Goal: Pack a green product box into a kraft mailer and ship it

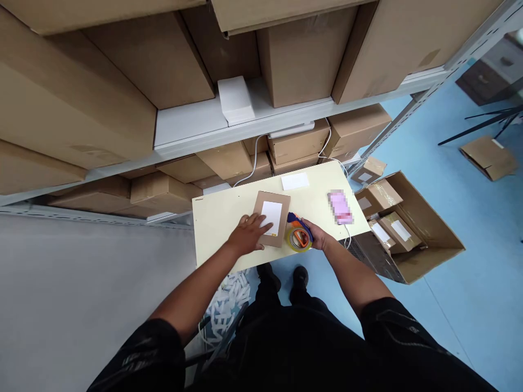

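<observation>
A flat brown cardboard box [281, 227] with a white label [271, 213] on its top lies on the pale table [220, 228]. My left hand [250, 234] rests on the box's left side with its fingers spread, the fingertips touching the label. At the box's right edge my right hand [316, 234] is closed around a blue and orange tape dispenser [304, 228] that carries a roll of clear yellowish tape. Some of the right hand's fingers are hidden behind the dispenser.
Farther back on the table lie a white card-like stack [295, 181] and a blurred pink item [340, 207] with a cable. A large open carton [437, 239] holding labelled boxes stands right. Shelves [188, 133] of cartons rise ahead; paper strips [229, 299] fill a bin below left.
</observation>
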### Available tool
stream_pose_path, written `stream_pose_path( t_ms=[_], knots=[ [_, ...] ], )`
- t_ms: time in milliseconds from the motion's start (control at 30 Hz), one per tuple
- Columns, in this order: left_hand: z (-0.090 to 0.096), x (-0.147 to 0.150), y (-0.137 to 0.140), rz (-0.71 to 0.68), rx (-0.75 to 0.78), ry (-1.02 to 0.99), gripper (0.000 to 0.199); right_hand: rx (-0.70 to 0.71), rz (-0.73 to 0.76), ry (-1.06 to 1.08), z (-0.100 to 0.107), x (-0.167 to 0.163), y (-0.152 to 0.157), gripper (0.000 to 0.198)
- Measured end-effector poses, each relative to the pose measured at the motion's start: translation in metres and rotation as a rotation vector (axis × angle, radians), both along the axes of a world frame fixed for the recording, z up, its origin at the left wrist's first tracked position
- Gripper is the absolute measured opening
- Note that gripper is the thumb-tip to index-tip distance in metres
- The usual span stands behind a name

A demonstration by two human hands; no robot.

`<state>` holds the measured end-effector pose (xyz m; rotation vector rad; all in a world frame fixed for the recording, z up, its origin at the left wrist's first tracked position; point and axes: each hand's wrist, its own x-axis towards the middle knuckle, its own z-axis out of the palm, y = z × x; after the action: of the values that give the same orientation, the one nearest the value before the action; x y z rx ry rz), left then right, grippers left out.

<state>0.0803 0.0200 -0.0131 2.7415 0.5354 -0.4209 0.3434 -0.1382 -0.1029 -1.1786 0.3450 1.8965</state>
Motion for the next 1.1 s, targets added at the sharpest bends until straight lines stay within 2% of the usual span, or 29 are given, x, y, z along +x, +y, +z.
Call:
stream_pose_path(
  t_ms=[67, 200, 333, 467, 533, 667, 733, 833, 933, 1000, 1100],
  knots=[
    [-0.011, 0.000, 0.017, -0.059, 0.032, -0.057, 0.092, 0.011, 0.051, 0.000, 0.003, 0.007, 0.005, 0.049],
    [-0.032, 0.003, 0.016, 0.056, 0.057, -0.129, 0.105, 0.007, 0.029, -0.052, 0.000, 0.004, 0.003, 0.053],
    [-0.040, 0.005, 0.001, 0.148, 0.065, -0.163, 0.104, -0.041, -0.048, -0.091, -0.009, -0.025, -0.037, 0.057],
    [-0.043, 0.009, -0.006, 0.231, 0.079, -0.188, 0.102, -0.035, -0.005, -0.100, -0.013, -0.073, -0.089, 0.054],
    [-0.046, 0.010, -0.007, 0.243, 0.084, -0.203, 0.102, -0.052, 0.027, -0.109, -0.010, -0.090, -0.100, 0.057],
    [-0.053, 0.010, -0.006, 0.214, 0.090, -0.249, 0.103, -0.119, 0.160, -0.123, 0.001, -0.093, -0.082, 0.061],
    [-0.055, 0.010, -0.006, 0.198, 0.094, -0.272, 0.104, -0.105, 0.281, -0.193, 0.007, -0.090, -0.062, 0.050],
    [-0.055, 0.011, -0.006, 0.186, 0.095, -0.287, 0.105, -0.028, 0.507, -0.460, 0.013, -0.098, -0.026, 0.035],
    [-0.051, 0.013, -0.007, 0.201, 0.080, -0.263, 0.107, 0.000, 0.595, -0.705, 0.016, -0.110, 0.001, 0.036],
    [-0.046, 0.013, -0.007, 0.215, 0.063, -0.234, 0.107, 0.000, 0.590, -0.784, 0.018, -0.110, 0.002, 0.038],
    [-0.040, 0.012, -0.009, 0.228, 0.043, -0.199, 0.106, 0.034, 0.587, -0.861, 0.022, -0.092, -0.030, 0.040]
  ],
)
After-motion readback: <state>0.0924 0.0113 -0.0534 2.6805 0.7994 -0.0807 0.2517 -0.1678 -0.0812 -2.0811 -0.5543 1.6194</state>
